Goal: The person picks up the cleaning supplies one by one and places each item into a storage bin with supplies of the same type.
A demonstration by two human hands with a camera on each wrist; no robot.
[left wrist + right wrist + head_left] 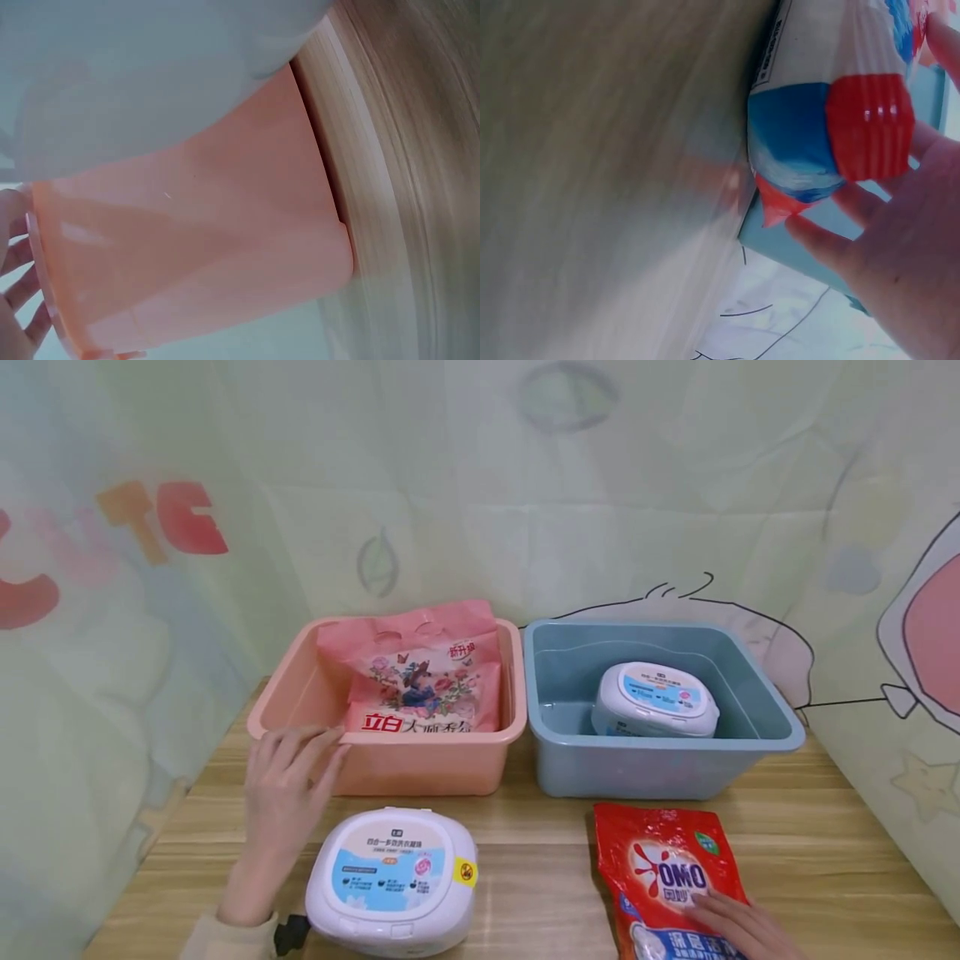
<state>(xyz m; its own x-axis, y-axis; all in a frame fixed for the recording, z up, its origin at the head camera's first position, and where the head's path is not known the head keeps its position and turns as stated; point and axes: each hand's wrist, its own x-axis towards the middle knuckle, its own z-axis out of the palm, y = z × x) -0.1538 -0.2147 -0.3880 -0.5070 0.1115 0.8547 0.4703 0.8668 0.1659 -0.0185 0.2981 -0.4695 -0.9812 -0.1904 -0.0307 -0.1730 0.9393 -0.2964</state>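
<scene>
At the front rim of the pink basin [420, 768], my left hand [288, 777] has its fingers bent over the edge, with the thumb on the near side. A pink detergent bag [427, 685] leans inside that basin. Just below my left hand sits a white laundry-capsule box [390, 877] with a blue label. My right hand [742, 927] rests on a red OMO detergent bag [667, 860], which lies on the table. Over the bag's end, the right wrist view shows the fingers [825, 240] spread and nearly straight.
A blue basin [622, 768] stands beside the pink one at the back of the wooden table [540, 860]. It holds another white box [656, 697]. Behind both basins hangs a printed curtain [450, 510], which also borders the table's sides.
</scene>
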